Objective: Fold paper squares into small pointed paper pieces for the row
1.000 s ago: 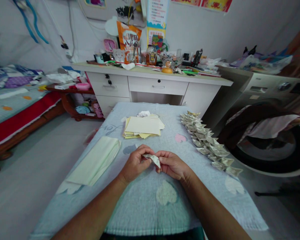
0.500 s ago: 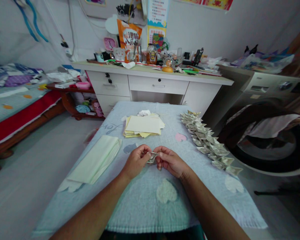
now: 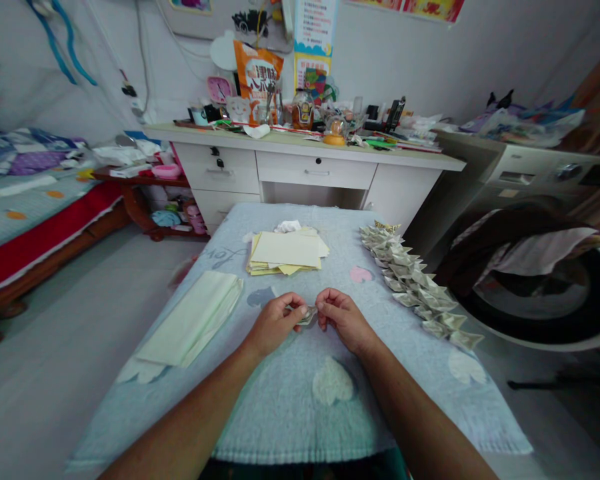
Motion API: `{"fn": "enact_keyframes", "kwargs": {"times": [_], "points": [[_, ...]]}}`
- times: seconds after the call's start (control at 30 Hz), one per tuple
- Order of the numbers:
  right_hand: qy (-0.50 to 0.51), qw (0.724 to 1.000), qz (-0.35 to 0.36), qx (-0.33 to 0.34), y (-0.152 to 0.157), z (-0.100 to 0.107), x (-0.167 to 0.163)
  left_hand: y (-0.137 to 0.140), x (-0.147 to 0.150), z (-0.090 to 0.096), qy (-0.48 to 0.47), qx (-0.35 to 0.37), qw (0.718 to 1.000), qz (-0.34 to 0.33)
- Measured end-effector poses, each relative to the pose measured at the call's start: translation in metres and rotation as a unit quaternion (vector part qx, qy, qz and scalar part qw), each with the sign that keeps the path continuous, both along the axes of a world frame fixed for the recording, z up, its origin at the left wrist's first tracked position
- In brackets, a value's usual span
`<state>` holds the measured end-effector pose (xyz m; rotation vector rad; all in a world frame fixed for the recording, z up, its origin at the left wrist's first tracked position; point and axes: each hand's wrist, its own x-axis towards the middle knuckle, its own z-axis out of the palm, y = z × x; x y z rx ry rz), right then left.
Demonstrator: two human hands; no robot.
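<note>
Above the middle of the cloth-covered table [image 3: 280, 427], a small folded paper piece [image 3: 307, 316], greyish and printed, is pinched between both hands. My left hand [image 3: 279, 321] closes on its left side with the thumb on top. At its right end, the fingertips of my right hand [image 3: 344, 320] are pressed together on the tip. Several folded grey paper pieces with pointed ends [image 3: 413, 280] stand in rows along the table's right side. Behind my hands lies a stack of cream and yellow paper sheets [image 3: 286, 249]. A folded pale green cloth or paper bundle [image 3: 190, 320] is to the left.
A white crumpled tissue [image 3: 287, 227] lies behind the paper stack. Past the table stands a white desk [image 3: 405, 180] crowded with jars and packets. A front-loading washing machine [image 3: 535, 167] with its door open is at the right, a bed [image 3: 45, 200] at the left.
My right hand has shifted slightly, its fingers now at the paper's right tip. The folded paper sits a little lower and more tilted in my left hand.
</note>
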<state>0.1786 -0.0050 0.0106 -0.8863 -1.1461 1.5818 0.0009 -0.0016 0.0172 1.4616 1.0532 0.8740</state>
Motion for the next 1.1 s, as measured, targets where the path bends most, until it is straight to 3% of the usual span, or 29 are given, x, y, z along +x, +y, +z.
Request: {"fn": "enact_keyframes", "kwargs": {"times": [0.3,0.63,0.9,1.0,1.1], "points": [[-0.023,0.998,-0.052,0.013,0.001,-0.002,-0.002,0.001,-0.004,-0.006,0.01,0.035,0.998,-0.046],[-0.059,0.997,-0.035,0.042,0.0,-0.002,-0.001,0.001,-0.002,-0.004,0.011,0.031,0.999,-0.008],[-0.071,0.996,-0.033,0.043,-0.001,-0.003,-0.003,0.005,-0.003,-0.009,0.021,0.069,0.996,0.044],[-0.104,0.989,-0.054,0.095,-0.002,0.0,-0.003,0.005,-0.003,-0.007,0.03,0.079,0.995,0.043],[-0.215,0.952,-0.067,0.209,-0.006,0.011,0.002,0.004,-0.003,-0.005,0.031,0.086,0.995,0.038]]}}
